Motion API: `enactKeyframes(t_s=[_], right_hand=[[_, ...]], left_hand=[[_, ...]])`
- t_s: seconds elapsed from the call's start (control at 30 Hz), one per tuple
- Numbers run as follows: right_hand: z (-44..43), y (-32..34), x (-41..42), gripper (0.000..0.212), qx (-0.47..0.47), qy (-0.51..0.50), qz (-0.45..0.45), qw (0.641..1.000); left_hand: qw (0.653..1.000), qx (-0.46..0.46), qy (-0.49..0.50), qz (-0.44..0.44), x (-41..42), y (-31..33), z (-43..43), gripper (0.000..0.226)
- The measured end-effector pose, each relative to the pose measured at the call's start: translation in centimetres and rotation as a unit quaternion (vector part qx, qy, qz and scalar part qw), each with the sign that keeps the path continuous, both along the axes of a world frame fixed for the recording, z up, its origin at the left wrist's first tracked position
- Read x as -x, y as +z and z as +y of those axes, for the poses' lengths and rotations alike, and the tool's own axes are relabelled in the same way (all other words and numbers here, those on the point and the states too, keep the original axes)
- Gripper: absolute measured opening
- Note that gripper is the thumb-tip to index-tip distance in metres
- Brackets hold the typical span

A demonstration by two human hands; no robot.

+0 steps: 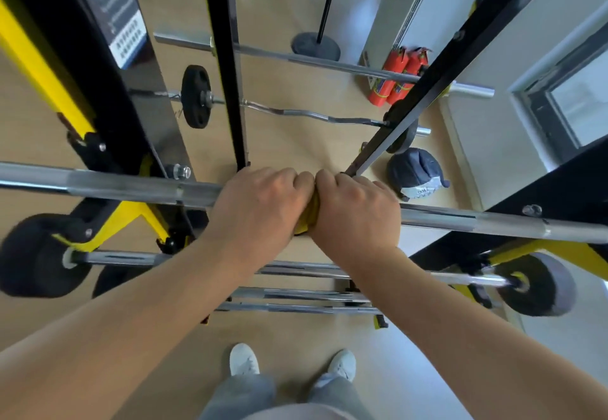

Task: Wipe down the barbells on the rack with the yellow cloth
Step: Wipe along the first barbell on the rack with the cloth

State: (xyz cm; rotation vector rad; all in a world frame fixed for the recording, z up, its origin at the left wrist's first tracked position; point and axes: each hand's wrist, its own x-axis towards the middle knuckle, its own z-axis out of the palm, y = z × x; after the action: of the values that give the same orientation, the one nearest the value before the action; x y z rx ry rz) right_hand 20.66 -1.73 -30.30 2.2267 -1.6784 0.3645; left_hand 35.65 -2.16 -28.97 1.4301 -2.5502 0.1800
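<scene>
View from above, near to far. Nearest: two white shoes (243,358) on the pale floor. Just beyond them, a low tier of bare steel bars (296,298), w/ a loaded bar (115,258) carrying dark plates at both ends.

Centre: top barbell (115,186) runs left to right across the rack (227,57). Left hand (260,202) and right hand (358,209) sit knuckle to knuckle at mid-shaft, fingers curled over the bar. The yellow cloth (311,219) is bunched between and under both palms, wrapped round the steel; only a small fold shows. Both hands grip it closed.

Far: a curl bar (296,112) w/ one small plate at left, then a long straight bar (296,57). Two red extinguishers (394,74) stand far right, by the wall.

Step in hand (judged): wiping the top barbell's shaft, approx. at its middle. Next move calls for sliding the wrapped cloth out toward one end, grip firm enough to rub yet loose enough to travel. Then the other half. The other bars look untouched, so the task seems early. Blur at the edges hides any sheen.
</scene>
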Motion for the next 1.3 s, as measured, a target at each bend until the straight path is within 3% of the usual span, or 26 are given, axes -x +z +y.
enactKeyframes(t_s=[0.2,0.43,0.7,0.97,1.1,1.2,1.3], right_hand=[[0.0,1.7,-1.4,0.017,-0.089,0.006,0.048,0.995],[0.9,0.9,4.6,0.026,-0.042,0.088,0.053,0.994],[2.9,1.4,19.0,0.034,-0.047,-0.017,0.049,0.998],[4.5,2.6,28.5,0.042,-0.097,-0.103,0.065,0.988],[4.5,4.4,31.9,0.038,-0.177,-0.052,-0.065,0.981],[5.1,6.7,34.8,0.032,-0.203,-0.004,-0.149,0.968],[6.6,9.1,38.3,0.044,-0.197,0.001,-0.205,0.959]], left_hand=[[0.999,0.027,0.038,0.004,-1.3,-0.1,1.0,0.033],[0.998,0.016,0.051,0.016,2.2,0.2,1.5,0.047],[0.997,0.029,-0.067,0.035,13.4,-0.5,2.6,0.072],[0.996,0.022,-0.08,0.023,25.2,0.7,2.4,0.065],[0.991,0.005,-0.099,0.087,29.3,0.9,2.5,0.069],[0.971,-0.036,-0.101,0.212,32.1,1.4,3.2,0.063],[0.945,-0.072,-0.099,0.303,35.2,2.5,4.2,0.055]])
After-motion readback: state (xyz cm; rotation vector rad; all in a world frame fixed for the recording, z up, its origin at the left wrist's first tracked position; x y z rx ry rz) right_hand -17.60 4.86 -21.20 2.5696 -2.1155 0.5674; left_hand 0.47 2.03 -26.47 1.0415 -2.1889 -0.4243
